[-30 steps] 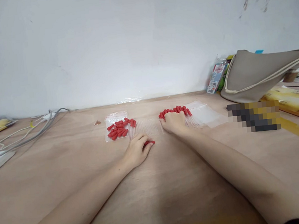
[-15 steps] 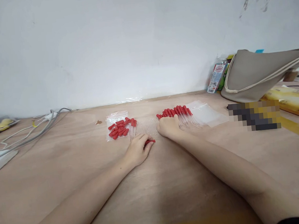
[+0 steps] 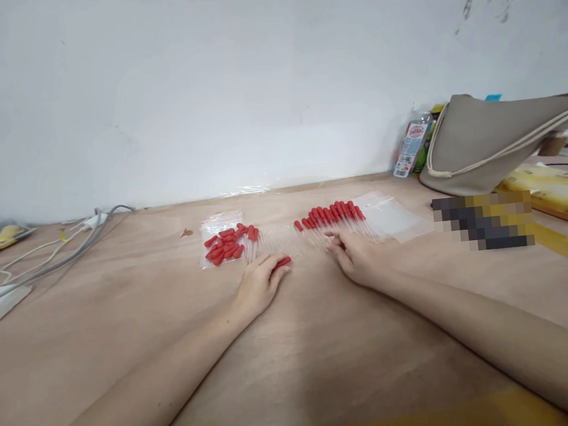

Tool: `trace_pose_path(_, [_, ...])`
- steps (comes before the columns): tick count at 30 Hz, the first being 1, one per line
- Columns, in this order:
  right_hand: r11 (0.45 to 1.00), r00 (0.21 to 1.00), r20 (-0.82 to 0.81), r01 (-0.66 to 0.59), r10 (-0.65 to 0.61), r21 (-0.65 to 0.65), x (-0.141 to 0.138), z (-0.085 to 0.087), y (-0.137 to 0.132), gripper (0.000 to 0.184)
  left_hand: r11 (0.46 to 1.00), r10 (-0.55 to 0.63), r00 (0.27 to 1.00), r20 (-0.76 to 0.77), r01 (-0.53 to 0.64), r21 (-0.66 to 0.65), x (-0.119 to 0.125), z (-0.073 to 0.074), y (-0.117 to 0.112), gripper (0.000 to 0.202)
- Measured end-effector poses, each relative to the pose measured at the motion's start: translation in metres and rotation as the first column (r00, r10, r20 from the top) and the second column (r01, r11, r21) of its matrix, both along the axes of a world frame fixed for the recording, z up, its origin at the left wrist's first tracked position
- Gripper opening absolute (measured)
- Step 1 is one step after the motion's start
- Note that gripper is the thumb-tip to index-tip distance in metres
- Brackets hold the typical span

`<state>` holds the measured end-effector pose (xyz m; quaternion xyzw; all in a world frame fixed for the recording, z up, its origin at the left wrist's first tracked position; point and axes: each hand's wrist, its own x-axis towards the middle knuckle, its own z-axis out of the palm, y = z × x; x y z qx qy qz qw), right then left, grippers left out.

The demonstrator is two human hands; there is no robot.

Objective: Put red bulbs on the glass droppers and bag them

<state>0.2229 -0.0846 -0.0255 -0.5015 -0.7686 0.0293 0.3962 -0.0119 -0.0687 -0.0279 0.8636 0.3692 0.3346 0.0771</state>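
My left hand point(image 3: 261, 283) rests on the table with its fingers closed around a red rubber dropper bulb point(image 3: 283, 261), whose end sticks out past the fingertips. My right hand point(image 3: 361, 256) is just in front of a row of glass droppers with red bulbs point(image 3: 334, 213); its fingers are apart and I see nothing in them. At the left end of that row lies one red-bulbed dropper point(image 3: 299, 226), slightly separate. Bare glass tubes point(image 3: 279, 240) lie side by side between the hands. Loose red bulbs point(image 3: 223, 249) are heaped on a clear plastic bag point(image 3: 206, 228) at the left.
Another clear bag point(image 3: 382, 215) lies beside the dropper row. Further right are a grey-beige drawstring bag point(image 3: 488, 140), a bottle point(image 3: 412, 144), a yellow packet point(image 3: 553, 190) and a blurred-out dark object point(image 3: 485, 220). Cables point(image 3: 80, 239) run along the left.
My right hand has moved right and toward me, off the left end of the dropper row, and its fingers have spread. My left hand stays nearly in place with the bulb.
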Motion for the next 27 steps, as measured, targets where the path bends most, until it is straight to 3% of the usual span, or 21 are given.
trace_pose_path(4, [0.986, 0.99, 0.078, -0.127, 0.119, 0.107, -0.003, -0.005, -0.015, 0.022, 1.0, -0.011, 1.0, 0.02, 0.011, 0.012, 0.001, 0.001, 0.001, 0.017])
trace_pose_path(8, [0.986, 0.983, 0.137, -0.137, 0.124, 0.092, -0.013, 0.0, -0.017, 0.02, 1.0, -0.016, 0.999, 0.034, 0.016, 0.014, 0.001, 0.001, 0.0, 0.016])
trace_pose_path(16, [0.986, 0.964, 0.228, -0.153, 0.135, 0.063, -0.012, -0.008, -0.014, 0.02, 1.0, -0.019, 0.998, 0.062, 0.019, 0.004, 0.001, 0.001, 0.0, 0.015])
trace_pose_path(22, [0.986, 0.968, 0.193, -0.165, 0.159, 0.014, -0.013, -0.001, -0.014, 0.022, 0.987, -0.15, 0.982, 0.11, 0.155, -0.033, 0.001, 0.003, -0.003, 0.015])
trace_pose_path(27, [0.978, 0.946, 0.261, -0.205, 0.192, 0.026, -0.009, -0.001, -0.01, 0.022, 0.976, -0.196, 0.975, 0.106, 0.205, -0.079, 0.0, 0.006, -0.005, 0.014])
